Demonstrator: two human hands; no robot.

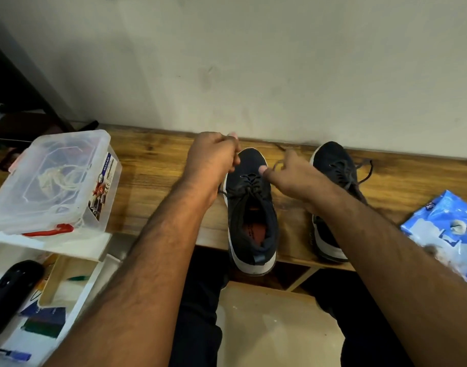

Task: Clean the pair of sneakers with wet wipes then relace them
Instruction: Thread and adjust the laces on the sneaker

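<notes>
Surface: wooden bench (pixel 152 181) is set against a pale wall; the pair of sneakers is placed on it, toes to 12 o'clock, heels at the near edge.
Left sneaker (pixel 249 207): it is worked on now; its long axis runs from 6 to 12 o'clock, between both hands.
Lace (pixel 276 165): one end is drawn out toward 1 o'clock from the eyelets.
Left hand (pixel 213 157): at 10 o'clock of the toe, fingers curled; a lace end is probably pinched, but it is hidden.
Right hand (pixel 293 176): at 2 o'clock, clamped on the lace, forearm crossing the right sneaker (pixel 335 165).
Right sneaker lace: loose, spread at 3 o'clock.
Wipes pack (pixel 447 229): at 4 o'clock, not touched.
Plastic box (pixel 54 181): at 9 o'clock.
Next move, as judged: both ends are to be pulled apart evenly.
</notes>
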